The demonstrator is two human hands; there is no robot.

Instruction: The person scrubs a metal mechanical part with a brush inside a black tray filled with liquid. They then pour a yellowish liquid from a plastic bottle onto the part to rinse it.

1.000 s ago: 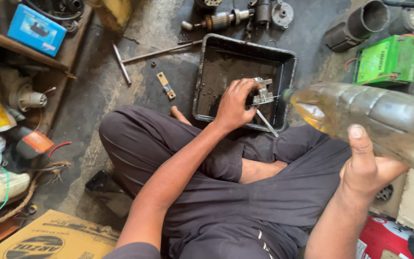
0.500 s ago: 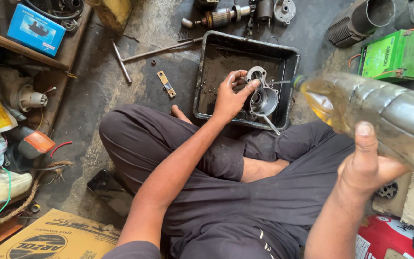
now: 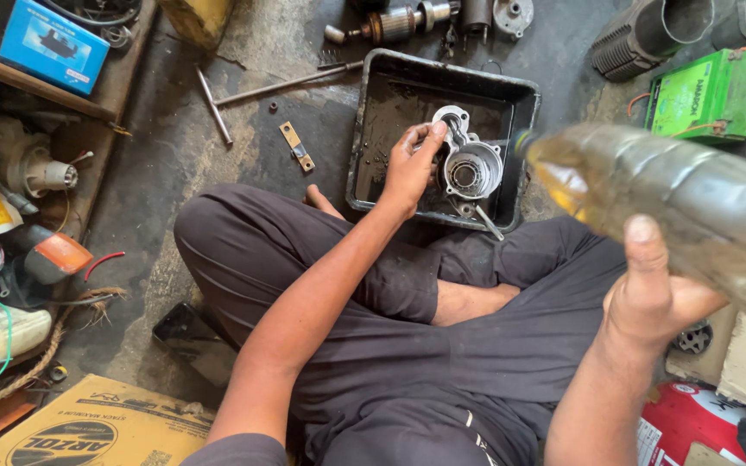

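Observation:
I sit cross-legged on a workshop floor. My left hand (image 3: 411, 162) grips a round silver metal housing (image 3: 468, 166) and holds it tilted inside a black oily tray (image 3: 373, 112). My right hand (image 3: 654, 293) holds a clear plastic bottle (image 3: 675, 194) of yellowish liquid, laid almost level. The bottle's mouth points left at the housing and hangs just above the tray's right rim. A thin metal rod (image 3: 489, 222) leans over the tray's near edge.
A green box-shaped battery (image 3: 710, 95) and a finned cylinder (image 3: 641, 34) lie at the back right. A motor armature (image 3: 395, 24), a long rod (image 3: 291, 84) and a small brass plate (image 3: 297, 146) rest behind the tray. A blue box (image 3: 53, 45) and cardboard carton (image 3: 97, 427) are at left.
My left hand has turned the housing so its round open face shows. The bottle has swung left and its mouth has come closer to the housing.

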